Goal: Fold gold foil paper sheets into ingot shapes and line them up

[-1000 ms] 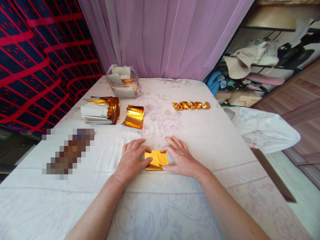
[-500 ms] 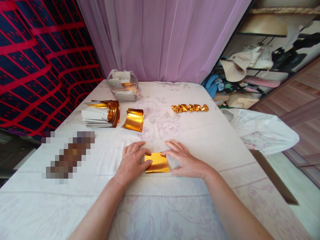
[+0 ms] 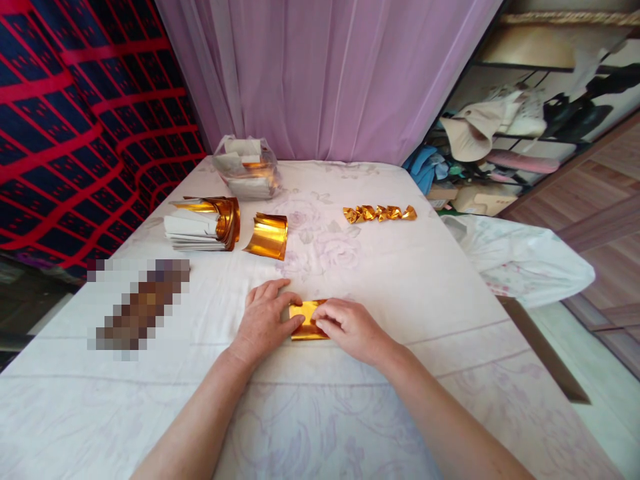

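Note:
A small rectangle of gold foil paper (image 3: 309, 331) lies on the tablecloth between my two hands. My left hand (image 3: 267, 313) rests at its left edge, thumb and index finger holding it against the table while the other fingers spread over the cloth. With fingers curled together, my right hand (image 3: 353, 328) pinches the paper's right part and covers that end. Farther away, a curved piece of gold foil paper (image 3: 271, 237) stands beside a thick stack of gold and white sheets (image 3: 200, 230). Several folded gold foil pieces (image 3: 380, 213) form a row at the back right.
A clear plastic bag (image 3: 246, 168) of more sheets sits at the table's far edge. A blurred-out item (image 3: 145, 303) lies to the left. Beyond the table's right edge are a white plastic bag (image 3: 535, 257) and shelves with a cap (image 3: 473, 133). A purple curtain (image 3: 320, 80) hangs behind.
My right hand has moved left onto the gold foil paper, and its spread fingers have closed into a pinch. The left hand stays in place.

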Demonstrator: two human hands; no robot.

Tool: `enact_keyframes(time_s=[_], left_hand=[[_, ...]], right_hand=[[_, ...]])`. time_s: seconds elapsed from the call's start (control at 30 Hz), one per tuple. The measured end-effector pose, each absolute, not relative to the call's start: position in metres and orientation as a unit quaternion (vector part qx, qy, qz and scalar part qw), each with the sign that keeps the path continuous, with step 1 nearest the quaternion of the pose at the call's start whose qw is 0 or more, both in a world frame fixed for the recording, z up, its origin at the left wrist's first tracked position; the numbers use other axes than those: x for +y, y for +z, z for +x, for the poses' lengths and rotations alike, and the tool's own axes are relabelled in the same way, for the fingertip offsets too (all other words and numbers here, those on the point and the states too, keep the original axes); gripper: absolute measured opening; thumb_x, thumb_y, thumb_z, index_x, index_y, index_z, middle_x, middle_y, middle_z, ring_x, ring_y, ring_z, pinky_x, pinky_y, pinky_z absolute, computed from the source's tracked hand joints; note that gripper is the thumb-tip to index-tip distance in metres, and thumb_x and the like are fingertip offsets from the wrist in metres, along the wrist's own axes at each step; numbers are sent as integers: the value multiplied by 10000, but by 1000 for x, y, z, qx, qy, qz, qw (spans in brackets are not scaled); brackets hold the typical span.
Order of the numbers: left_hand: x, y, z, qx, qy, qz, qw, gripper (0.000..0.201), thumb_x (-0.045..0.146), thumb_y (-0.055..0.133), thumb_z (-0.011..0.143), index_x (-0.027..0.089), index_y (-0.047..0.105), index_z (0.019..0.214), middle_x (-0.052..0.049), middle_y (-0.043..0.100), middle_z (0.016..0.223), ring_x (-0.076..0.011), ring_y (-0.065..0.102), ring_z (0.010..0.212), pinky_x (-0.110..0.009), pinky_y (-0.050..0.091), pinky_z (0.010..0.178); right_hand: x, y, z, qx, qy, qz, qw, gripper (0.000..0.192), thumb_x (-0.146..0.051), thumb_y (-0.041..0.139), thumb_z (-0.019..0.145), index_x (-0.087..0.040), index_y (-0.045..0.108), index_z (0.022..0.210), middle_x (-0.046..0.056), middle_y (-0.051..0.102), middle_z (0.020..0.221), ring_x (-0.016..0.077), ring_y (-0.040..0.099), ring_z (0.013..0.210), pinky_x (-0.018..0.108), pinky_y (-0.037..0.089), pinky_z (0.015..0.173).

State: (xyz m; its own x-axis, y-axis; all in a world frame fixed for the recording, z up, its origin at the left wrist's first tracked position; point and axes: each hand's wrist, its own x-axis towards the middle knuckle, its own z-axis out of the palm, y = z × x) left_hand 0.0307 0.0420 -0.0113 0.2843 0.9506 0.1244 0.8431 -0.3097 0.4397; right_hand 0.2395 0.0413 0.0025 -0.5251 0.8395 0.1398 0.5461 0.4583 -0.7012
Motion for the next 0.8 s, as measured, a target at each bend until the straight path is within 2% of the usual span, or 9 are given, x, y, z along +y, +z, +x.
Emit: enact_keyframes(time_s=[0.27, 0.6, 0.8], left_hand=[[42, -11, 31, 569, 186, 787, 150, 194, 286, 707, 779, 294, 698, 972, -48, 574, 1319, -305, 487, 1241, -505, 360, 1040], [43, -11, 31, 570, 184, 787, 148, 200, 277, 722, 774, 300, 697, 971, -46, 571, 1324, -297, 483, 1248, -501, 352, 1043], [42, -13, 29, 565, 183, 792, 144, 201, 293, 717, 789, 299, 692, 988, -49, 566, 1325, -292, 483, 1249, -498, 350, 1035]], right_hand=[[40, -1, 238, -818, 301, -446, 206, 175, -30, 653, 770, -204, 664, 756, -27, 665, 755, 114, 601, 660, 219, 436, 646], [38, -1, 237, -851, 268, -423, 158, 133, -69, 670, 808, -201, 653, 793, 13, 642, 872, 157, 611, 822, 262, 441, 743], [39, 3, 240, -868, 283, -381, 148, 174, -48, 611, 843, -188, 635, 741, 2, 592, 824, 138, 571, 779, 250, 427, 728]])
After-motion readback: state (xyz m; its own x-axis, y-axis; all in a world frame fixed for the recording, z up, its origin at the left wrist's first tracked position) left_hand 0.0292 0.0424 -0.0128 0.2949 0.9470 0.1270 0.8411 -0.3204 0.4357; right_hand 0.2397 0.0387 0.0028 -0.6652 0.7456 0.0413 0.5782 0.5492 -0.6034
